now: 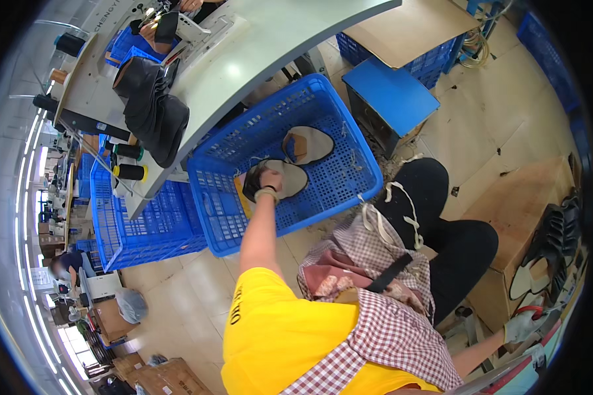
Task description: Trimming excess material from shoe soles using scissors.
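Note:
My left hand point(270, 179) reaches down into a blue plastic basket point(323, 85). Its fingers are closed on a black and beige shoe upper point(295, 180) lying near the basket's middle. Another shoe upper point(315, 146), beige with a brown patch inside, rests beyond it on the basket floor. Part of a yellow item point(246, 205) shows under the held piece. Far off at the lower right, my right hand point(522, 326) wears a pale glove. It is beside a red curved piece point(531, 309) and a light shoe part point(532, 278); its fingers are too unclear to read.
A pale sewing table point(257, 56) overhangs the basket, bearing stacked black leather pieces point(153, 108) and thread spools point(130, 172). Another person's hands work at its machine. A second blue crate point(145, 227), a blue-topped stool point(392, 95) and a cardboard box point(507, 224) with black uppers point(555, 230) stand around.

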`<action>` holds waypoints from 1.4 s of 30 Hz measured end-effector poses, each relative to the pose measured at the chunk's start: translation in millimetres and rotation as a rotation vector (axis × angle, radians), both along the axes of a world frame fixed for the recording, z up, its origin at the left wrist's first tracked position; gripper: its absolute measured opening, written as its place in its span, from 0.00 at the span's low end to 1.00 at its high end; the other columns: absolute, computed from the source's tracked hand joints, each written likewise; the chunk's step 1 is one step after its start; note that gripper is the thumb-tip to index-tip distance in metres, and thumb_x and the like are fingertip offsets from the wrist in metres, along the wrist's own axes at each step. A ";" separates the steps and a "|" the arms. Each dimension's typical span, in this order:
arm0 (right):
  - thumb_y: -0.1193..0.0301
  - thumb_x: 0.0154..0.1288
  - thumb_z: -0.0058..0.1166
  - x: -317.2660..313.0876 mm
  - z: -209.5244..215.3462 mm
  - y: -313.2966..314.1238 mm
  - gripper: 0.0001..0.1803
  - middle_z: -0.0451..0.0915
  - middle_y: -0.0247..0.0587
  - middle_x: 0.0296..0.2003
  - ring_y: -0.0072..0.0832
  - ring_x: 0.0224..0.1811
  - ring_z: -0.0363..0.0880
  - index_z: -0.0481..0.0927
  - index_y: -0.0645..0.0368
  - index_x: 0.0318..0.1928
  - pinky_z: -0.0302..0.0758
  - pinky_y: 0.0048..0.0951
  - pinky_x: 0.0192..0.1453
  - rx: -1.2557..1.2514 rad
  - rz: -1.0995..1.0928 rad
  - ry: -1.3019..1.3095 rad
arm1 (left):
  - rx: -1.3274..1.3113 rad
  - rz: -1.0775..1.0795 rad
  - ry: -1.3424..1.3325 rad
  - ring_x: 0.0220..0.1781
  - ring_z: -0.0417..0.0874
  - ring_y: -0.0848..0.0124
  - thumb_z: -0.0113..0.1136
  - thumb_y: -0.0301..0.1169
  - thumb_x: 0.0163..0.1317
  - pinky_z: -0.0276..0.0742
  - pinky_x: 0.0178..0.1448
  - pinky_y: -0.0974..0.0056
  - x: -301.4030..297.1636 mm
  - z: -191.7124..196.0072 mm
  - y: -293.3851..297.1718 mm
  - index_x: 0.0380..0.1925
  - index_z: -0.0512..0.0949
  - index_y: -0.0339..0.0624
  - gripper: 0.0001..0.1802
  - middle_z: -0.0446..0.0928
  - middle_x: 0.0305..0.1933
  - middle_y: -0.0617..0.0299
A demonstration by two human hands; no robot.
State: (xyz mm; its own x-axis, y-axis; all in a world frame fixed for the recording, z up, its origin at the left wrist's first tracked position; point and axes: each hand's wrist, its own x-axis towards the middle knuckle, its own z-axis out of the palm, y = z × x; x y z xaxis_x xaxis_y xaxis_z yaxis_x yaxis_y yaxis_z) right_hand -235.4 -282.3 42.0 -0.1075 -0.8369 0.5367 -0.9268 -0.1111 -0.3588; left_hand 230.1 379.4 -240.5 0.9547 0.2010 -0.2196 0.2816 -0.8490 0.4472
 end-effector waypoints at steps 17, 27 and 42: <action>0.75 0.66 0.54 120.6 14.8 41.9 0.27 0.75 0.43 0.56 0.25 0.54 0.75 0.66 0.59 0.65 0.70 0.25 0.57 0.255 0.700 0.037 | -0.063 0.103 -0.409 0.55 0.69 0.48 0.58 0.28 0.57 0.67 0.58 0.50 44.3 7.4 -79.5 0.52 0.72 0.38 0.21 0.70 0.53 0.45; 0.81 0.63 0.57 188.4 -59.0 68.0 0.28 0.72 0.46 0.60 0.22 0.57 0.72 0.67 0.65 0.64 0.68 0.23 0.60 0.343 1.167 -0.194 | 0.694 0.098 -1.057 0.73 0.49 0.38 0.62 0.28 0.49 0.47 0.71 0.37 57.2 307.2 19.7 0.68 0.56 0.42 0.44 0.50 0.72 0.41; 0.62 0.63 0.61 195.6 -59.8 102.3 0.29 0.77 0.46 0.55 0.27 0.55 0.77 0.70 0.62 0.61 0.69 0.25 0.60 0.350 0.897 0.030 | 0.687 0.035 -0.872 0.69 0.60 0.41 0.47 0.17 0.54 0.61 0.69 0.45 89.8 311.4 134.7 0.66 0.57 0.40 0.35 0.60 0.70 0.47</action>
